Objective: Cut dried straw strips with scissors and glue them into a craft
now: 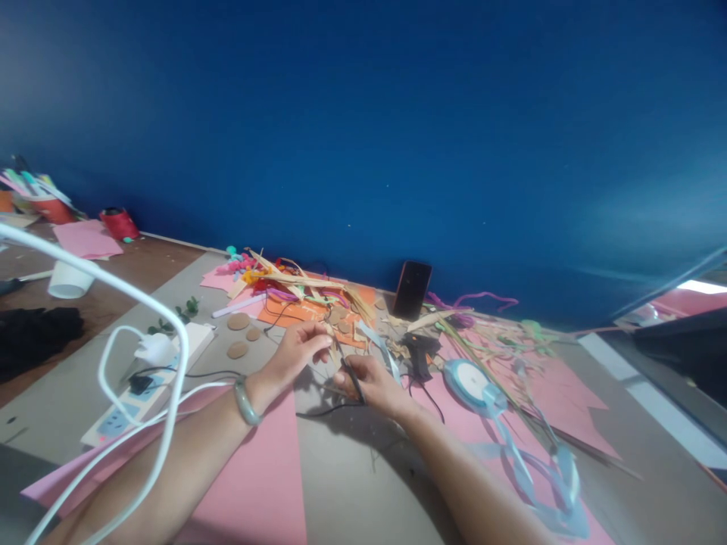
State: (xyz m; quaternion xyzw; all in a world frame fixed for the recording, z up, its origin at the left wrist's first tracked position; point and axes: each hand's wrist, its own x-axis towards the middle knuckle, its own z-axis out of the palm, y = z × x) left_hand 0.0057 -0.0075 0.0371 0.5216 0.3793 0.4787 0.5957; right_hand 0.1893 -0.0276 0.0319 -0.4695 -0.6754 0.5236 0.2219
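Observation:
My right hand point(372, 384) is closed around black-handled scissors point(355, 380), whose blades point up and away between my two hands. Close by on the left, my left hand point(301, 347) pinches a small pale tan strip point(332, 341) beside the blades. Whether the blades touch the strip I cannot tell. Beneath and just beyond my hands lie tan scraps and an orange sheet point(295, 312). Cardboard discs point(238, 322) lie left of my left hand.
A white power strip point(148, 390) with plugs and a looping white cable point(180, 363) stands at left. A phone point(412, 289) leans on the blue wall. A ribbon roll point(472, 384) and pink sheets point(255, 477) cover parts of the table. Dried strips point(295, 278) pile up behind.

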